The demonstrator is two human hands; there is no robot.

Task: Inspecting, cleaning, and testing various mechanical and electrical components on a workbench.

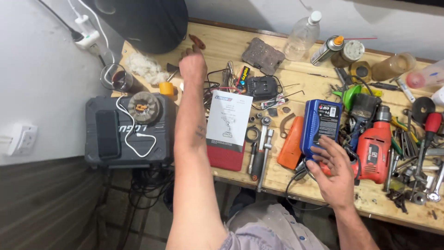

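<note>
My left hand (192, 66) is stretched far across the wooden workbench (282, 178), its fingers pointing away from me toward a pair of brown-handled pliers (196, 43). The fingers are foreshortened, so their grip is hidden. My right hand (335, 170) hovers near the front edge with fingers spread. Its fingertips are at the lower end of a flat blue bottle (321, 124), beside a red power drill (374, 149). A white booklet (229, 119) lies on a red pad between my arms.
A black tool case (129, 146) at the left carries a phone (107, 133), a white cable and a round wheel (144, 106). A ratchet wrench (264, 157), an orange part (291, 143), a black charger (261, 86), a clear bottle (301, 36), a spray can (327, 50) and several loose tools crowd the bench.
</note>
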